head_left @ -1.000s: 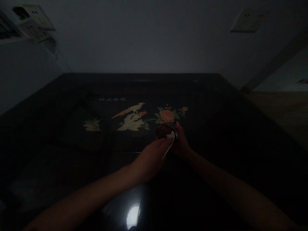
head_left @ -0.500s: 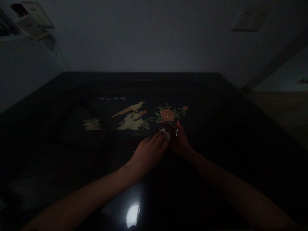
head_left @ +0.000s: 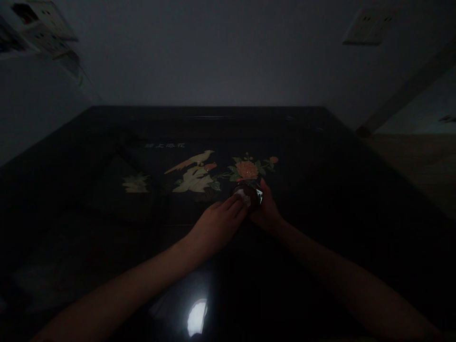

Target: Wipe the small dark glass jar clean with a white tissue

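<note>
Black tabletop (head_left: 263, 285) below, left hand (head_left: 221, 223) slants inward, right hand (head_left: 267, 210) cups vessel (head_left: 254, 197).

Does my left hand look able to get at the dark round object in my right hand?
Yes, it seems so: the left hand, holding a white tissue-like piece, is at the object's left side, while the right hand holds its right side, leaving the left free.
</note>
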The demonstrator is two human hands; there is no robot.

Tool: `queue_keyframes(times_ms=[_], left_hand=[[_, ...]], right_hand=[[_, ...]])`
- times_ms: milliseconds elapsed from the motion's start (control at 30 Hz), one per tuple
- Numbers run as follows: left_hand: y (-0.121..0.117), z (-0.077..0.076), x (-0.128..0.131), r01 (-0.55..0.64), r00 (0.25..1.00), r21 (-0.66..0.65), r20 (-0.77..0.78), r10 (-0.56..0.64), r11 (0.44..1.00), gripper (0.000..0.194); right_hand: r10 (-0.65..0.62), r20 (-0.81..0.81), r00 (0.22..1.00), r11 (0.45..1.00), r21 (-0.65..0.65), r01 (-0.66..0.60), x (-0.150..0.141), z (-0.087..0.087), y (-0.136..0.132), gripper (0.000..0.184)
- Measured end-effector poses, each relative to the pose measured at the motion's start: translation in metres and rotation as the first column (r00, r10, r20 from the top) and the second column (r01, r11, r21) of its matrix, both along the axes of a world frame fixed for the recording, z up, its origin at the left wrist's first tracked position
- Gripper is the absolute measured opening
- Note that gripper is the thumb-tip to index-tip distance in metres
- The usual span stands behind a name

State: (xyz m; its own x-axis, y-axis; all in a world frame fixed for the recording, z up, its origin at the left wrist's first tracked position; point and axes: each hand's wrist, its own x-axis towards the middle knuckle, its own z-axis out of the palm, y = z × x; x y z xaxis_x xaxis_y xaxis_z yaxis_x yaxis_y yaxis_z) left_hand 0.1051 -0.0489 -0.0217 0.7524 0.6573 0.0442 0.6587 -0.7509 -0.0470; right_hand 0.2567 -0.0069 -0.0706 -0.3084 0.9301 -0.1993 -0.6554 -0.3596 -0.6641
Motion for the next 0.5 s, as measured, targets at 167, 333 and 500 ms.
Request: queue_keyframes(times_ms=[167,333,500], left_hand=[[-0.0030,-0.0026,0.0020,0.028,0.993,-0.103,0.119,-0.016,0.994,0.047],[-0.0052,0.0000,0.0056,-0.002,0.947,-0.329,0.303,0.108,0.944,0.047],[-0.0065,-0.0002,0.0094,0.041,0.828,-0.473,0.509,0.235,0.880,0.043]], right_hand=[[-0.009,0.064,0.998,0.999,0.032,0.007,-0.0005,0.0015,-0.0014,0.041],[0.002,0.077,0.997,0.999,0.037,-0.005,-0.0009,0.0041,-0.0035,0.044],[0.033,0.082,0.996,0.998,0.043,-0.036,0.0007,0.0056,-0.0043,0.045]])
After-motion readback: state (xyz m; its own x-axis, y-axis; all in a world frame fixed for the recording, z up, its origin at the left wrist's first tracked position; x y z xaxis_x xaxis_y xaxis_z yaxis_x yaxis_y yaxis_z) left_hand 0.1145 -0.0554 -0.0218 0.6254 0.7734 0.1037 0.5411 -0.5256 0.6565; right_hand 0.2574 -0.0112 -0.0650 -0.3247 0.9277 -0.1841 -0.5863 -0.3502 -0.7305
